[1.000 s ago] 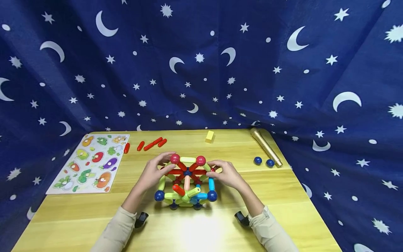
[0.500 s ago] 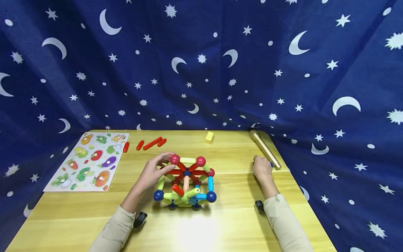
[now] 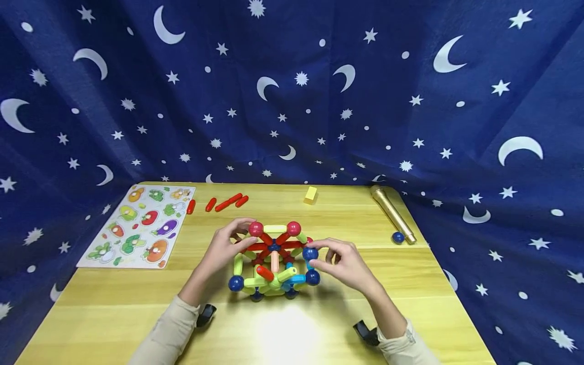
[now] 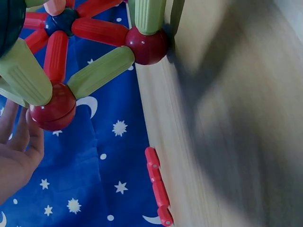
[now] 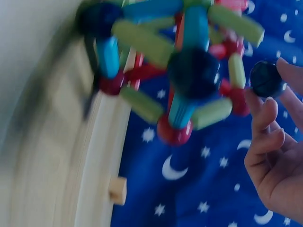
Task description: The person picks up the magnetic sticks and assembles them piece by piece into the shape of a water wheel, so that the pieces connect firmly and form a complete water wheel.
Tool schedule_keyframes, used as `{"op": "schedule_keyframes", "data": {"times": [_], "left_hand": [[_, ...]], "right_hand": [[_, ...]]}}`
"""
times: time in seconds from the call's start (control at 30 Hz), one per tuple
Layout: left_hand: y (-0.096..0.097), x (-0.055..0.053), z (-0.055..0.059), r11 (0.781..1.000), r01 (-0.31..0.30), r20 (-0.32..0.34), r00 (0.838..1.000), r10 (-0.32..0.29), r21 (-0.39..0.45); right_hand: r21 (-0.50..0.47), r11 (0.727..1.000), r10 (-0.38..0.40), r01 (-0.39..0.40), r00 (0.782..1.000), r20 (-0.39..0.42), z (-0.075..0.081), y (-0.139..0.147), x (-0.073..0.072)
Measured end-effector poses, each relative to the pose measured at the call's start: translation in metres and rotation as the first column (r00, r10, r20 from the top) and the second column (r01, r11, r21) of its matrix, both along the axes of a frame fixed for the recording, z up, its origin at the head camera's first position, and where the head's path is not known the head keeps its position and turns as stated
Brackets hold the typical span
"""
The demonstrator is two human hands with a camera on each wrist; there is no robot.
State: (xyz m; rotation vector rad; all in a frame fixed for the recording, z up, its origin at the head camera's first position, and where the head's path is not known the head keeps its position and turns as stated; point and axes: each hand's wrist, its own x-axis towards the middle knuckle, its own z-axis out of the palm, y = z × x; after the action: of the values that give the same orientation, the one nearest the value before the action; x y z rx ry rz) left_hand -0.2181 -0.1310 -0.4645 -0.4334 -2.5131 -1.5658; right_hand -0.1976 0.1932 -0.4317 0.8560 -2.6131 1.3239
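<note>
A construction of magnetic sticks and balls (image 3: 275, 261) stands on the table, with red, green and blue sticks joined by red and blue balls. My left hand (image 3: 223, 248) holds its upper left corner, thumb and fingers around a red ball (image 3: 256, 229); in the left wrist view fingers show behind that corner. Between the thumb and fingers of my right hand (image 3: 347, 263) is a loose blue ball (image 5: 266, 79), pinched beside the construction's right side. The right wrist view shows a gap between this ball and the nearest sticks, though in the head view it overlaps the right side.
Another blue ball (image 3: 398, 237) lies by a gold microphone-shaped object (image 3: 393, 214) at the right. Several red sticks (image 3: 223, 205) and a yellow block (image 3: 310, 195) lie at the back. A vegetable picture board (image 3: 137, 228) covers the far left. A starry blue curtain (image 3: 292, 91) hangs behind.
My right hand left the construction, reached right to the two blue balls, and is back with one of them pinched. My left hand has stayed at the upper left corner.
</note>
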Motion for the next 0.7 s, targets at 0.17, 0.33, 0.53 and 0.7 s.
{"op": "schedule_keyframes", "data": {"times": [0.17,0.33,0.53,0.7], "left_hand": [[0.001,0.0,0.001,1.0,-0.005,-0.018,1.0,0.005,0.01],[0.002,0.0,-0.002,1.0,0.004,-0.02,1.0,-0.004,-0.001],[0.002,0.0,-0.002,1.0,0.003,-0.029,1.0,-0.003,0.005],[0.0,0.0,-0.003,1.0,0.002,-0.036,0.999,-0.002,0.002]], "right_hand": [[0.0,0.984,0.178,-0.179,0.977,-0.114,0.004,-0.02,0.017],[0.016,0.982,0.19,-0.189,0.972,-0.138,0.005,-0.024,0.022],[0.034,0.986,0.163,-0.161,0.985,-0.054,0.007,-0.022,0.025],[0.044,0.986,0.164,-0.163,0.986,-0.014,0.007,-0.02,0.026]]}}
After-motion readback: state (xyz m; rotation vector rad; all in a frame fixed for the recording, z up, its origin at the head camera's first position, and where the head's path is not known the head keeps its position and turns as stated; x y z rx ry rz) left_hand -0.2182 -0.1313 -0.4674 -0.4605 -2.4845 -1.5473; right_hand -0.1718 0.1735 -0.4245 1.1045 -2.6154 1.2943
